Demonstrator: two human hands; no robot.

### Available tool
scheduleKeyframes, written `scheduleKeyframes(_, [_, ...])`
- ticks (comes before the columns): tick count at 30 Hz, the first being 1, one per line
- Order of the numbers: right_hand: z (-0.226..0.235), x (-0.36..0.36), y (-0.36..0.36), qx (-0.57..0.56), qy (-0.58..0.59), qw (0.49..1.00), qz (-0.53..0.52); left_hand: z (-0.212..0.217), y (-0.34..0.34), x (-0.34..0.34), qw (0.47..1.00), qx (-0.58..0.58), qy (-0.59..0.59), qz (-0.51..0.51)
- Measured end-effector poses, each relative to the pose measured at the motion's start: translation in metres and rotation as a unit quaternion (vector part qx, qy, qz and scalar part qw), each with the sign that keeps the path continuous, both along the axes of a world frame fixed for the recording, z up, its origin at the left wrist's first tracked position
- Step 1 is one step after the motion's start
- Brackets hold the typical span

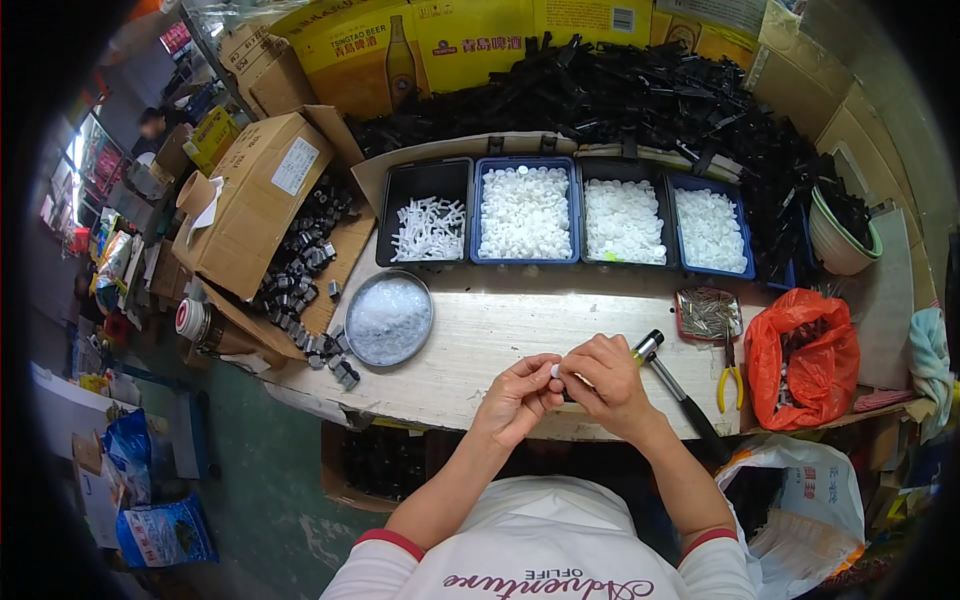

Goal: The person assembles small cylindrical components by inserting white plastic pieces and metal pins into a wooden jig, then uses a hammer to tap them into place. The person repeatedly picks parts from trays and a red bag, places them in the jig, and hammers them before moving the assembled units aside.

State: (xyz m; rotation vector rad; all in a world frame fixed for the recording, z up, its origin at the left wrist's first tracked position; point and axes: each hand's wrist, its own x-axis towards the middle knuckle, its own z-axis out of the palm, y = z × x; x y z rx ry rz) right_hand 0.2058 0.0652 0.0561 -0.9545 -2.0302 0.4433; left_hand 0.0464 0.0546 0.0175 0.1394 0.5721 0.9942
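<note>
Close together over the front of the table, my left hand (519, 399) and my right hand (606, 384) both have their fingers closed. A small round white plastic part (556, 370) shows between the fingertips of the two hands. Whether anything else is in the fingers is hidden. Just right of my right hand lies a hammer (683, 393) with a dark grip, its head near my knuckles. Beyond the hands stand bins of small white parts: a black bin (400, 182) with tube-like pieces, then a blue bin (575, 213) and others with round pieces.
A round metal dish (431, 309) of clear bits sits left. Beside it, a tipped cardboard box (258, 190) spills grey-black parts. At right are yellow-handled pliers (731, 388), a tray of metal pins (708, 312) and a red plastic bag (803, 360). Black parts (650, 100) pile up behind.
</note>
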Motion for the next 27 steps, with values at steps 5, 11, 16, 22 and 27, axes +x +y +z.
scheduleKeyframes(5, [-0.009, 0.002, 0.008, -0.082, 0.025, 0.996, 0.006, 0.011, -0.007, 0.000, 0.981, 0.136, 0.140, 0.015])
scheduleKeyframes(11, [-0.006, 0.001, 0.005, -0.061, 0.035, 0.997, -0.008, 0.005, -0.015, 0.000, 0.968, 0.175, 0.171, 0.047])
scheduleKeyframes(16, [-0.009, -0.001, -0.001, -0.009, 0.008, 1.000, 0.008, 0.005, -0.017, 0.003, 0.960, 0.197, 0.186, 0.063])
scheduleKeyframes(22, [-0.007, -0.003, 0.001, 0.017, -0.023, 1.000, 0.009, 0.007, -0.019, 0.002, 0.901, 0.284, 0.322, 0.057])
scheduleKeyframes(27, [-0.027, 0.009, -0.002, 0.000, -0.108, 0.994, 0.011, 0.003, -0.013, -0.015, 0.795, 0.344, 0.499, 0.037])
